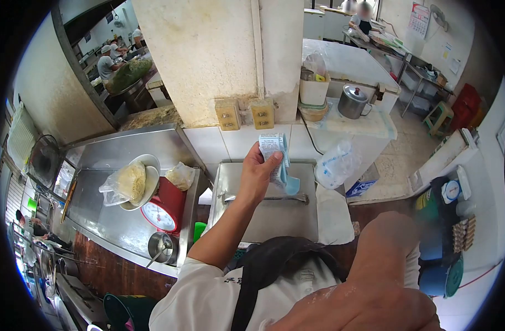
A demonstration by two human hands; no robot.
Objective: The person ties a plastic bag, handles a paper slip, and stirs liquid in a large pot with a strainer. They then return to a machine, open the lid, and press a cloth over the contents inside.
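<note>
My left hand [257, 175] is closed round a folded, light blue printed packet [272, 144], with the thumb pressed across its front. Small dark text covers the packet's pale upper part. Below it sits a metal box lid [285, 215] with a bar handle; the packet is held above this lid. My right hand [368, 303] looms very close to the camera at the lower right, with the arm bent. Pale specks dot its skin. Its fingers run out of the frame, so what they do is hidden.
On the steel counter [98, 204] at left stand a red scale [172, 201], bowls with a bag of noodles [132, 182], and a small metal pot [163, 246]. A clear plastic bag [337, 164] and a lidded pot [353, 102] are at right. Other people work in the background.
</note>
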